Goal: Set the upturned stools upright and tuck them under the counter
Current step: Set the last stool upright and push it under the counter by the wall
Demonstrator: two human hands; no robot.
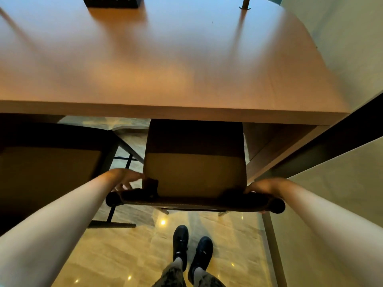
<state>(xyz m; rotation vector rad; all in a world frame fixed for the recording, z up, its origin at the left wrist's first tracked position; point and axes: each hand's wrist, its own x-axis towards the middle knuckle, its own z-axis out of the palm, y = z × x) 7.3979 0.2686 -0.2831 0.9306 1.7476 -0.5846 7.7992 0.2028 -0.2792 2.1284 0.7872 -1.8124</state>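
An upright stool (194, 172) with a tan padded seat and a low dark backrest (194, 200) stands in front of me, its front half under the wooden counter (165, 59). My left hand (126, 180) grips the left end of the backrest. At the right end, my right hand (267, 186) holds the backrest with fingers curled over it. A second stool (49, 166) stands upright at the left, partly under the counter.
A pale wall (342, 183) runs close along the right of the stool. A dark box (112, 2) and a metal post (245, 3) sit at the counter's far side. My two feet (192, 249) stand on glossy floor tiles behind the stool.
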